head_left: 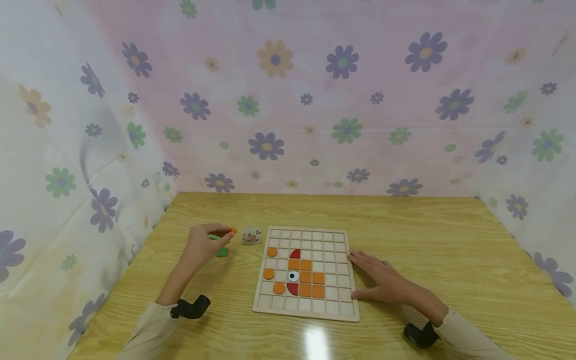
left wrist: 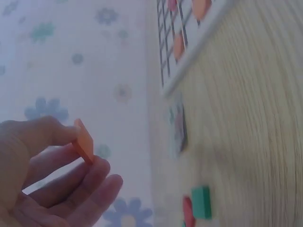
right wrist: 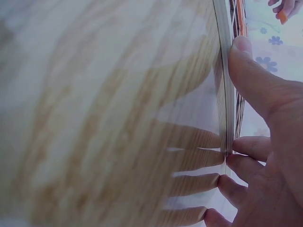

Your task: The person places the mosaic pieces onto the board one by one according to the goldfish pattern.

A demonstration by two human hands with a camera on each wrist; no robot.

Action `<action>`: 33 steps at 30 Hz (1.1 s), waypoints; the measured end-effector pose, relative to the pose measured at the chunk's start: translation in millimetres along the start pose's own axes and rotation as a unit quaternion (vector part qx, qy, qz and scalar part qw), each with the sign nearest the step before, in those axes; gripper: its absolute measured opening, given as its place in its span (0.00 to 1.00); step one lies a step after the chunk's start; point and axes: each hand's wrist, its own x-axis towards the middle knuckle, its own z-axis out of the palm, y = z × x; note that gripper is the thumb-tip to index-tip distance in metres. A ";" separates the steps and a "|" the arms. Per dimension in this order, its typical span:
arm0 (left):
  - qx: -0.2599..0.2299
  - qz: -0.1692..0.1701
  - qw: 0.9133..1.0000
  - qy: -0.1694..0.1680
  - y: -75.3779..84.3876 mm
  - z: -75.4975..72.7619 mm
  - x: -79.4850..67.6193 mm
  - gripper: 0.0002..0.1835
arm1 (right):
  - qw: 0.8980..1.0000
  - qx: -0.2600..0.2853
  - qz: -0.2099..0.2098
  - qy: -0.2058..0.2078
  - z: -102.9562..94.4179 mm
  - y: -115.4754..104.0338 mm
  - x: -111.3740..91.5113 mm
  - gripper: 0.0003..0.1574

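My right hand (head_left: 382, 281) lies with thumb and fingers apart against the right edge of the grid board (head_left: 306, 315); an uneven push there could, I judge, jog the orange discs (head_left: 268, 274) out of place. Farther off, left of the board, my left hand (head_left: 204, 245) pinches an orange tile (left wrist: 84, 141) above the table (head_left: 427, 240); so slight a hold might slip. My fingers hide its full outline. A red piece (left wrist: 188, 211) is partly covered by the green tile (left wrist: 202, 202). The pattern card (head_left: 251, 236) is too small to read.

On the table (head_left: 405, 225): gridded board (head_left: 331, 269), card (head_left: 251, 237) at its ten o'clock; toward nine, a green block (head_left: 222, 253) and, apparently, a red piece (left wrist: 188, 213).
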 end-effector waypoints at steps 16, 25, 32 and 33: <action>-0.022 0.069 0.995 -0.071 61.6 54.2 -10.6 0.06 | 1.000 0.005 0.009 0.000 -2.9 0.1 -2.6 0.57; -0.008 0.113 0.986 -0.124 69.2 82.8 -12.5 0.07 | 1.000 0.003 0.007 0.001 -0.7 0.9 -1.2 0.57; 0.021 0.153 0.971 -0.183 68.7 103.1 -4.5 0.08 | 1.000 0.001 -0.001 0.007 0.8 0.7 -0.6 0.57; 0.023 0.158 0.968 -0.193 68.6 104.5 -3.2 0.08 | 1.000 0.003 -0.002 0.007 1.6 0.8 -0.4 0.57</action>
